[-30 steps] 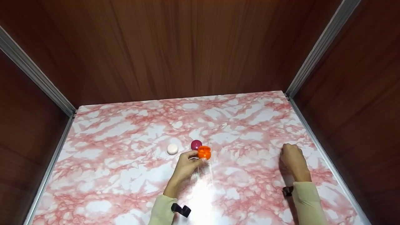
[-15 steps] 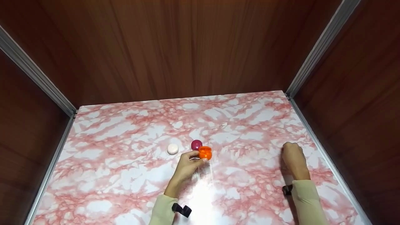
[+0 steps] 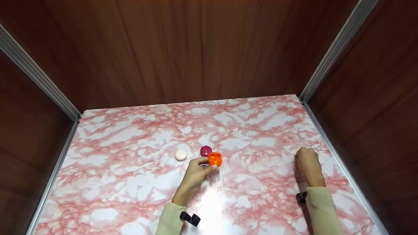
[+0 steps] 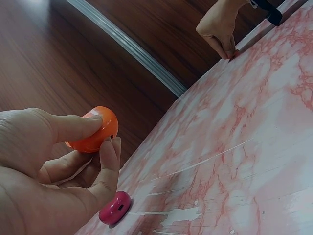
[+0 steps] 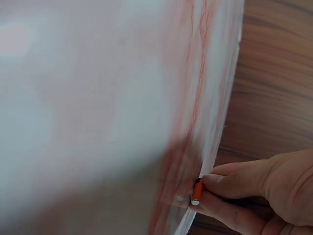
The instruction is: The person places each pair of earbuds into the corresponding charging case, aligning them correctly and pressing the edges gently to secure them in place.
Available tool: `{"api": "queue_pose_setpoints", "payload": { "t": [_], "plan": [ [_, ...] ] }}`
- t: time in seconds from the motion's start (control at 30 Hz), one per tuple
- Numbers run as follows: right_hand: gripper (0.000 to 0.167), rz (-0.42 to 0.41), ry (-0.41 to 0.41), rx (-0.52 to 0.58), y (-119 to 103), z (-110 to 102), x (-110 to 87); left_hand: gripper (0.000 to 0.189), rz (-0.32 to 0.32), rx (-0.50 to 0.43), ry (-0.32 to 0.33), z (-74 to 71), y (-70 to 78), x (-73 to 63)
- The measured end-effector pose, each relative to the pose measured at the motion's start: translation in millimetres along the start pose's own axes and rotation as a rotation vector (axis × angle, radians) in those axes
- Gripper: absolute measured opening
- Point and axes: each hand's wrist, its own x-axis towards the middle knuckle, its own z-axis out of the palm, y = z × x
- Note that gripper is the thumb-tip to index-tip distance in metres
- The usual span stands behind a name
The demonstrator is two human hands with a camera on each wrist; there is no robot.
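My left hand (image 3: 195, 172) holds a small glossy orange rounded object (image 3: 215, 159) above the table, pinched between thumb and fingers. In the left wrist view the thumb lies over this orange object (image 4: 100, 129), and its exact kind is unclear. Just behind it on the table sits a round magenta object (image 3: 205, 150); the left wrist view shows a dark hole in its side. A round white object (image 3: 181, 155) lies left of the magenta one. Far to the right, my right hand (image 3: 308, 163) pinches a small orange-and-black cylinder with a silver end (image 5: 197, 192), battery-like, close to the table surface.
The table top (image 3: 130, 182) has a red-and-white marbled pattern. Dark wood panels (image 3: 196, 49) with grey metal rails (image 3: 339, 49) enclose it at the back and both sides. The right hand is near the right-hand rail.
My right hand has shifted very slightly forward. The left hand keeps its hold on the orange object almost in place. The magenta and white objects stay where they were.
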Motion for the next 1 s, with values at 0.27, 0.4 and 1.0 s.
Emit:
{"api": "queue_pose_setpoints", "payload": {
  "t": [0.27, 0.4, 1.0],
  "plan": [
    [0.025, -0.009, 0.043, 0.043, 2.6, -1.0, 0.1, 0.036, -0.007, 0.000, 0.013, 0.6, 1.7, 0.4],
    [0.025, -0.022, 0.063, 0.045, 1.5, -0.4, -0.8, 0.036, 0.000, -0.001, 0.012, 0.0, 3.4, -0.8],
    [0.018, -0.028, 0.137, 0.279, -25.7, -0.3, -0.5, 0.038, 0.016, -0.010, -0.010, -1.7, 1.4, 0.6]
  ]
}}
